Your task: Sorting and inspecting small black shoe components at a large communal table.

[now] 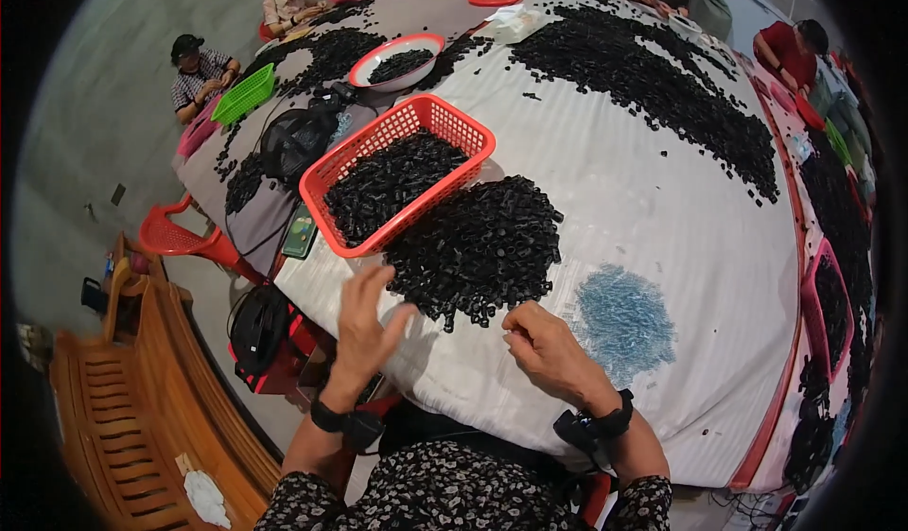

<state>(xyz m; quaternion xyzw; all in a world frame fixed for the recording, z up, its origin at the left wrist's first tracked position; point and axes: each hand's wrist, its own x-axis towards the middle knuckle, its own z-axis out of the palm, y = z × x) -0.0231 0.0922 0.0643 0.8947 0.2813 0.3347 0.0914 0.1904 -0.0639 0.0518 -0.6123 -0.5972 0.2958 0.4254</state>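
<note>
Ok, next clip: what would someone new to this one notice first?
Probably the red mesh basket full of small black parts, with a heap of loose black parts piled against its near side on the white tablecloth. Just below the heap, the left hand is spread open and the right hand pinches at the pile's edge. A blue patch of tiny pieces lies to the right.

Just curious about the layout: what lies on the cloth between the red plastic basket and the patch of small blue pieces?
In the head view, a heap of small black pieces lies between the red plastic basket and the blue pieces, touching the basket's near side.
</note>
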